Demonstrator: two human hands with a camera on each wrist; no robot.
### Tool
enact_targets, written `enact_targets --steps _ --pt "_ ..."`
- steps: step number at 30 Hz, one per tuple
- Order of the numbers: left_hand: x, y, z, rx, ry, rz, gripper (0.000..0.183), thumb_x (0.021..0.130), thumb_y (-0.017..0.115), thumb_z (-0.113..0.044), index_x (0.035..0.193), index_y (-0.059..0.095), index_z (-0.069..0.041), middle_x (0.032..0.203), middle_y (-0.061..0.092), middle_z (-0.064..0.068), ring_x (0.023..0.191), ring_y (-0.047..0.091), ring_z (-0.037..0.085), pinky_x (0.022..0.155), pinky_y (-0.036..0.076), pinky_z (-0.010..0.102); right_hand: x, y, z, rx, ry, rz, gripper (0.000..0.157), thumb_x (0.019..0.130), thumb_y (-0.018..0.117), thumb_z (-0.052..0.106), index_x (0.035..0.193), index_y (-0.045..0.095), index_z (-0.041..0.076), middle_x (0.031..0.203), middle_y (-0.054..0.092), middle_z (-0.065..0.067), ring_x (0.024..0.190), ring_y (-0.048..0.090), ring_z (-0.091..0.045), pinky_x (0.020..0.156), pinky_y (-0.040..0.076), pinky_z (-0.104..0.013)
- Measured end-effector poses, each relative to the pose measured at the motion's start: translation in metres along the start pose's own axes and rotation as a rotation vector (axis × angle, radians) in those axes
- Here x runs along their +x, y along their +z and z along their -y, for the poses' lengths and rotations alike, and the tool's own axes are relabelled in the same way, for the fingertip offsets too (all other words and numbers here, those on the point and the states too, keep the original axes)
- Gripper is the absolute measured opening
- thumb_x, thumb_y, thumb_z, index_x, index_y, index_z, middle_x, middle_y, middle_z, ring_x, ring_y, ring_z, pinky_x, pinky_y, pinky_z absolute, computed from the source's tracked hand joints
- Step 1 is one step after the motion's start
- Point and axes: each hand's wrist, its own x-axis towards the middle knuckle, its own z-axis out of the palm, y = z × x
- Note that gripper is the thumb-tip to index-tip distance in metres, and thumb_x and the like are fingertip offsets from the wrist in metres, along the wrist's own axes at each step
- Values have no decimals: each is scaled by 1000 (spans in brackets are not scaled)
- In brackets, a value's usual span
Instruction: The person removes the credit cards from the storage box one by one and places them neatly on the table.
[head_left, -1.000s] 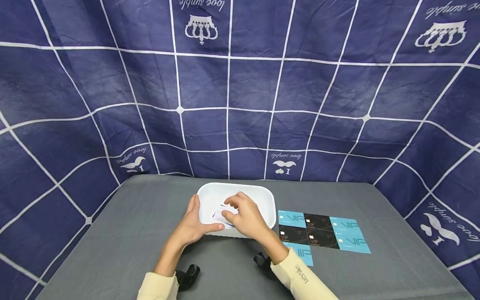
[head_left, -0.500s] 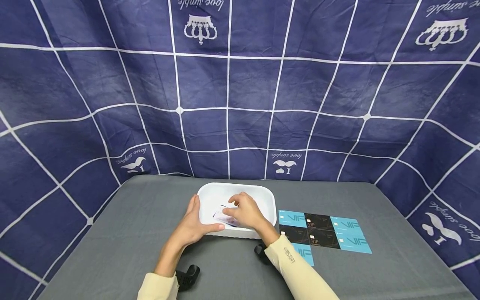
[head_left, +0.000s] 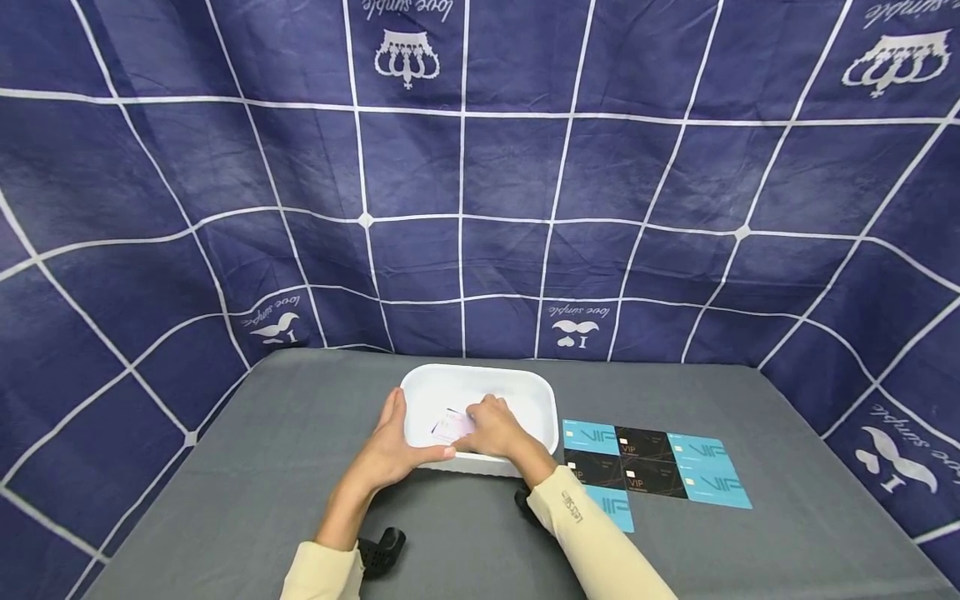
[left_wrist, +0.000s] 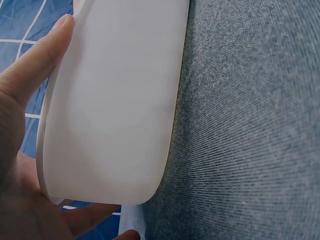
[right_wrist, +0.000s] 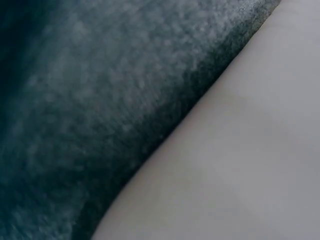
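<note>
In the head view a white plastic tray [head_left: 536,392] stands on the grey cloth, with a few pale pink and white cards [head_left: 450,427] lying toward its front. My left hand [head_left: 390,450] grips the tray's left front corner, thumb along the front rim and fingers up the left side. In the left wrist view that thumb [left_wrist: 47,50] lies over the rim. My right hand [head_left: 495,429] reaches into the tray, its curled fingers and thumb on either side of the cards' right end. Its palm hides part of the cards. The right wrist view shows only tray wall [right_wrist: 240,150] and cloth.
Right of the tray, several VIP cards lie edge to edge, blue ones [head_left: 712,467] and black ones [head_left: 648,475]. My right sleeve [head_left: 592,525] overlaps the lower blue card [head_left: 618,507]. A blue curtain with white lines [head_left: 487,183] hangs behind the grey table [head_left: 315,417].
The right fingers, raised and spread above the cards before, have come down and drawn together at their right end. The left hand keeps its grip on the tray; the view has shifted slightly.
</note>
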Motion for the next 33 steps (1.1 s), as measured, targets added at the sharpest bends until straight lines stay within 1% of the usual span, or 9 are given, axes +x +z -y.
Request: enact_targets --steps 3,7,10,13,17,23,26,33 --pt "1 0 -1 -2 -1 -3 135 68 90 -41 153 -1 10 161 -2 27 146 8 41 115 17 51 0 -1 0 -18 32 15 41 71 84 31 96 72 1 81 56 -6 82 49 -25 74 42 -37" --pt "1 0 -2 1 -3 -4 135 67 90 -41 153 -1 10 161 -2 27 146 8 42 115 17 52 0 -3 1 -24 71 22 46 70 85 30 104 72 2 90 57 -9 86 49 -26 76 42 -38" --pt "2 0 -2 4 -2 -2 135 68 90 -41 153 -1 10 161 -3 27 146 8 42 115 17 51 -1 -3 2 -17 85 23 49 70 86 28 108 71 2 93 58 -10 88 49 -26 77 43 -39" --pt "1 0 -1 6 0 -1 135 68 90 -41 153 -2 10 161 -3 27 146 8 42 115 17 51 -1 -4 3 -10 89 34 47 72 85 26 109 71 1 93 58 -11 87 49 -26 76 43 -39" --pt "1 0 -1 12 2 2 134 69 89 -42 153 -2 10 160 -3 27 146 8 42 115 17 51 -2 -5 4 -24 82 50 40 74 82 24 106 72 3 85 56 -6 83 47 -24 72 42 -37" --pt "1 0 -1 18 6 1 134 69 89 -42 153 -1 11 160 -2 28 146 8 43 115 17 52 -3 -5 3 -46 63 30 29 74 81 25 92 73 4 75 50 -1 78 46 -22 67 40 -35" --pt "1 0 -1 20 8 2 134 69 89 -41 153 -1 11 160 -2 28 146 9 43 115 18 52 -3 -4 3 -38 57 14 28 73 81 25 88 73 3 73 49 -1 76 45 -20 65 39 -33" --pt "0 0 -1 20 14 4 133 69 90 -39 152 -1 12 160 -2 29 145 9 44 115 18 52 -4 -4 4 -16 52 -10 29 71 81 24 88 74 2 72 48 -1 74 44 -19 63 37 -31"
